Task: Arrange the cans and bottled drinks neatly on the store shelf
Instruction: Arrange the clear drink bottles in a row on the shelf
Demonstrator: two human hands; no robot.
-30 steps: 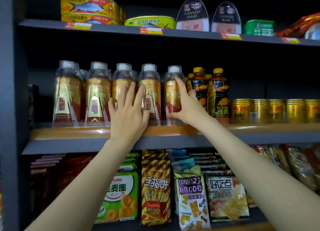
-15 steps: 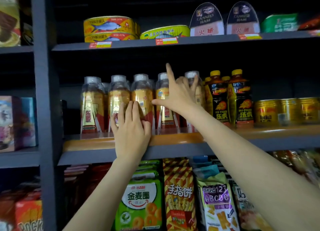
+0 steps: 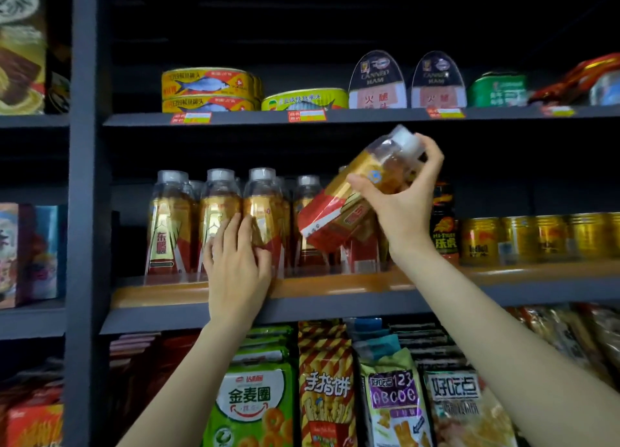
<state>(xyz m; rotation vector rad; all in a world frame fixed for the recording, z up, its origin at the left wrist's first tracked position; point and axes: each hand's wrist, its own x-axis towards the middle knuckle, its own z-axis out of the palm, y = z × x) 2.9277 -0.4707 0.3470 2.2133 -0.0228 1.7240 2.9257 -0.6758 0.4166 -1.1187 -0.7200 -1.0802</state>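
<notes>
A dark grey store shelf unit [image 3: 88,212] is seen from below, with an orange-edged middle shelf [image 3: 335,287] carrying the drinks. Along its left part a row of gold-and-red bottles [image 3: 169,222] with clear shoulders and white caps is stood upright, several rows deep; to the right, dark bottles with yellow print [image 3: 443,225] and then a line of gold cans [image 3: 523,240] are set side by side. On the shelf above, flat fish tins [image 3: 208,89] and two arched ham cans [image 3: 377,81] are shown, and below, snack bags [image 3: 250,403] are packed upright. The left hand [image 3: 238,265] is laid with nearly straight fingers against the fronts of the second and third bottles of the row, its heel over the shelf edge; nothing is gripped by it. The right hand [image 3: 401,195] is curled round the upper half of a tilted bottle [image 3: 349,201], the thumb across the label and the fingers wrapped behind the neck just below the cap. This bottle is lifted clear of the shelf, its cap pointed up and right, its base hanging in front of the row's right end. Dark open space is left between the caps and the upper shelf's underside.
</notes>
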